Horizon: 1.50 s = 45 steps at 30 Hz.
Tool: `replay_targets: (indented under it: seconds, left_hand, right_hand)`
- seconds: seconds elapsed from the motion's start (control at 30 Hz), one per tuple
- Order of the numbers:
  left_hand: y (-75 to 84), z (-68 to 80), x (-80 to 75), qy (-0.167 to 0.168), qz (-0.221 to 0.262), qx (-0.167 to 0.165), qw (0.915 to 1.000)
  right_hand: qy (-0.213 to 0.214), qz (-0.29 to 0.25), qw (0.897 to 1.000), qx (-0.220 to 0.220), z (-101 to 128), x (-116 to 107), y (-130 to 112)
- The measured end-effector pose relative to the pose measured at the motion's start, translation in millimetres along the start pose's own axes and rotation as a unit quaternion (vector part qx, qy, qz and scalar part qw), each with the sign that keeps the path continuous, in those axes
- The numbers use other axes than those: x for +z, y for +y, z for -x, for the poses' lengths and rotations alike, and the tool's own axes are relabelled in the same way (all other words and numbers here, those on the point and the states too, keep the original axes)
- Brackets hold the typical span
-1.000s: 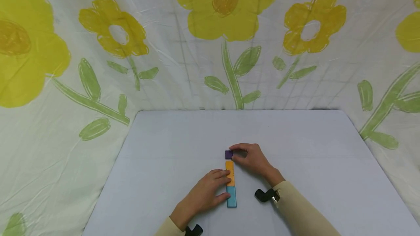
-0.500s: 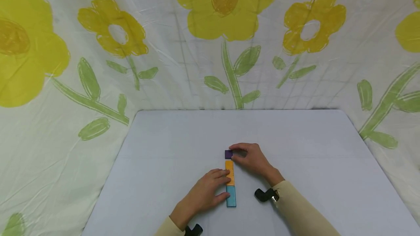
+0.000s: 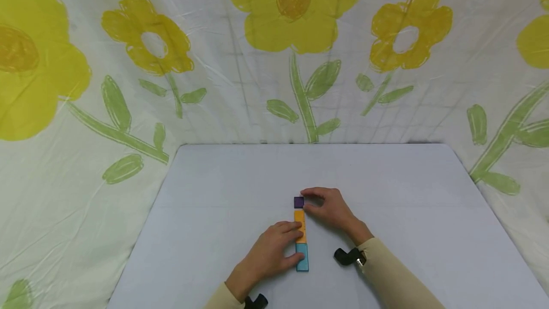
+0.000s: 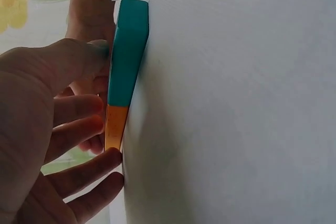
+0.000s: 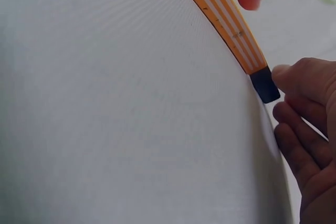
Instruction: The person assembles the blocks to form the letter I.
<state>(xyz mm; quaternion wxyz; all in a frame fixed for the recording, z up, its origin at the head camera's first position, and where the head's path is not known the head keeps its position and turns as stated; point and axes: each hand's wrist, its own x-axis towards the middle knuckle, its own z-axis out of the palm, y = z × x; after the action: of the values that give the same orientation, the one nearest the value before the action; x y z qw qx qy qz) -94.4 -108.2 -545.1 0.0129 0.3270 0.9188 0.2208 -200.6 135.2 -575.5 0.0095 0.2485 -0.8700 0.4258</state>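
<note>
The right hand (image 3: pixel 329 208) is pinching the small purple block (image 3: pixel 299 202) at the far end of the row, touching the orange block (image 3: pixel 300 225). The left hand (image 3: pixel 274 250), fingers relaxed, is steadying the orange and teal block (image 3: pixel 302 256). These 3 pieces are looking light, rigid and smooth, so gripping the side faces seems best.

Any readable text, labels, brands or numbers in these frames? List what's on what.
None readable.
Orange block: white stripes and a few dark specks in the right wrist view, no letters or digits.
Teal block: plain.
Purple block: plain.
Backdrop: painted yellow flowers and green leaves only, no writing.
Table: bare, no marks.
Black wrist mounts: too small to tell if they bear any label.
</note>
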Motion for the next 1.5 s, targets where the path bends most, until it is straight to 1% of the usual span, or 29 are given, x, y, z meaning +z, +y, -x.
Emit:
replay_targets:
  seconds: [0.23, 0.33, 0.53, 0.77, 0.97, 1.17, 1.3, 1.5]
  left_hand:
    - [4.6, -4.0, -0.9, -0.030, -0.006, -0.033, 0.9990]
    - [4.7, -5.1, -0.7, -0.036, -0.003, -0.039, 0.9986]
    - [5.8, -4.4, -1.8, -0.033, -0.004, -0.033, 0.9989]
    - [4.8, -5.0, -2.1, -0.036, 0.002, -0.035, 0.9987]
    - [3.4, -5.1, -1.4, -0.031, 0.006, -0.028, 0.9991]
    - [2.5, -4.9, -0.4, -0.039, 0.021, -0.030, 0.9986]
    - [1.5, -5.3, -0.2, -0.037, 0.023, -0.027, 0.9987]
    - [0.8, -4.8, -0.3, -0.033, 0.021, -0.022, 0.9990]
  right_hand:
    - [0.019, 0.016, 1.000, 0.003, 8.1, -5.5, -0.3]
    - [0.029, 0.017, 0.999, 0.000, 12.4, -8.5, 0.2]
    - [0.037, 0.013, 0.999, 0.003, 19.1, -12.4, 3.7]
    - [0.047, 0.014, 0.999, 0.006, 25.5, -15.2, 7.9]
    - [0.048, 0.004, 0.999, 0.013, 28.1, -16.1, 8.8]
    - [0.054, -0.006, 0.998, 0.025, 30.5, -15.2, 8.2]
    - [0.064, -0.004, 0.998, 0.020, 31.0, -14.3, 8.3]
    - [0.066, -0.005, 0.998, 0.020, 30.8, -14.2, 8.8]
